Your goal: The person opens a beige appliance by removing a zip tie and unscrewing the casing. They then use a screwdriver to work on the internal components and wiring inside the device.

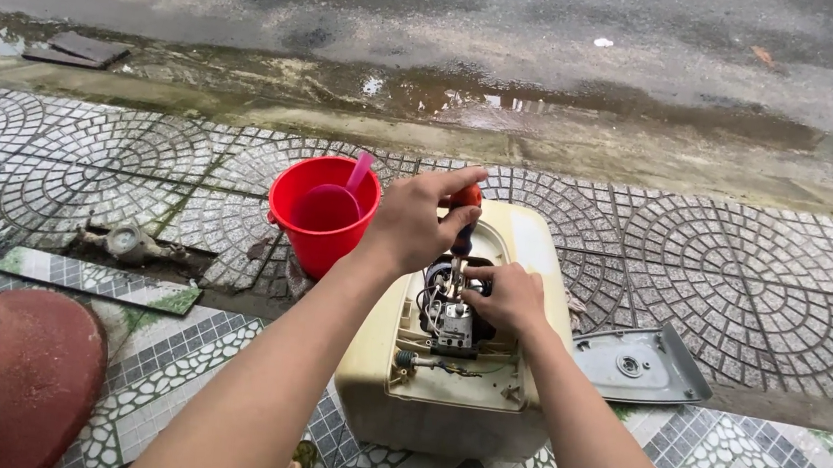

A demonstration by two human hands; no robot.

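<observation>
Cream water heater (pixel 533 274) already uncovered, left hand (pixel 412 226) gripping screwdriver (pixel 462 230) upright, right hand (pixel 509 297) fingers pinching its tip, inner parts still mounted.

A screwdriver (pixel 463 230) with a red-and-dark handle stands nearly upright, its handle wrapped by the left fingers (pixel 438 216) and its shaft beside the right fingers (pixel 481 273). Below both, a cream heater (pixel 525 254) lies on its side, its open bay showing wires and a metal part.
</observation>
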